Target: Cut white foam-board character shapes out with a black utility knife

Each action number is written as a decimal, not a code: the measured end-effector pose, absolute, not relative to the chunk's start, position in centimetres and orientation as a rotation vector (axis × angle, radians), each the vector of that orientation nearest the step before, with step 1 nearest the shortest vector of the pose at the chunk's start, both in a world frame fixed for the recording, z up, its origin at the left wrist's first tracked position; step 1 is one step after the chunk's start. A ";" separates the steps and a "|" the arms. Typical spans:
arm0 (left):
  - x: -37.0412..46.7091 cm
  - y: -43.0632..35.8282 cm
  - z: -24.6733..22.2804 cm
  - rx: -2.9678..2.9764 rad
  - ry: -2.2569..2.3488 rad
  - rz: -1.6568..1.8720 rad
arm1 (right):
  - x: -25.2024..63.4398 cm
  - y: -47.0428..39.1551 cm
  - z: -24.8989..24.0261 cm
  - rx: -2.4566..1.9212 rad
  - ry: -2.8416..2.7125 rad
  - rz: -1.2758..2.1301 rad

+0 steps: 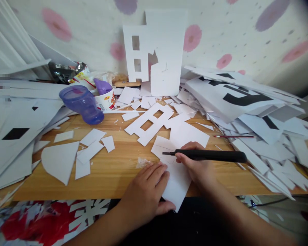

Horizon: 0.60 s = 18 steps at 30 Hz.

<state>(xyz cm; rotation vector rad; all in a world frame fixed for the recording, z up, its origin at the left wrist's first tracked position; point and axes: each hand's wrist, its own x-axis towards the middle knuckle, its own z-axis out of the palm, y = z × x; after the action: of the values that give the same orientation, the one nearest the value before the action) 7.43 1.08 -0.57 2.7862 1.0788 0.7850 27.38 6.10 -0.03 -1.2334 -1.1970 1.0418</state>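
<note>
My right hand (197, 162) is closed round a black craft knife (210, 155). The knife lies nearly level, its narrow dark tip pointing left over a white board piece (178, 184). Faint lines show on the board near the tip. My left hand (150, 184) lies flat along the board's left side, fingers stretched and thumb by its lower corner, which juts past the table's front edge. Just beyond are another plain white piece (188, 133) and a white cutout with two rectangular openings (150, 118).
A tall white board cutout (166, 44) leans on the wall. Piled scraps (259, 147) crowd the right, and stacked boards (5, 140) the left. A purple translucent cup (78, 102) tilts beside a paper cup (106, 100). A thin red stick (233, 136) lies right.
</note>
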 end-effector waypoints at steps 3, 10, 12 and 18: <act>7.4 1.0 -0.7 2.809 1.069 0.712 | 27.6 5.5 -0.2 -1.262 -1.367 0.930; 7.8 0.8 -0.2 2.907 1.145 0.635 | 27.5 5.4 0.5 -1.231 -1.653 0.731; 8.0 0.8 -0.3 2.941 1.171 0.688 | 27.5 5.5 0.5 -1.228 -1.688 0.676; 8.3 0.8 -0.8 2.989 1.198 0.713 | 27.3 5.6 0.5 -1.212 -1.747 0.586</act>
<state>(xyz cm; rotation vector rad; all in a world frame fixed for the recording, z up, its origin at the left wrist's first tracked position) 8.28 0.75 -0.83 2.9888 1.1976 0.7130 27.32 5.60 0.49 -1.2115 -1.7467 0.5863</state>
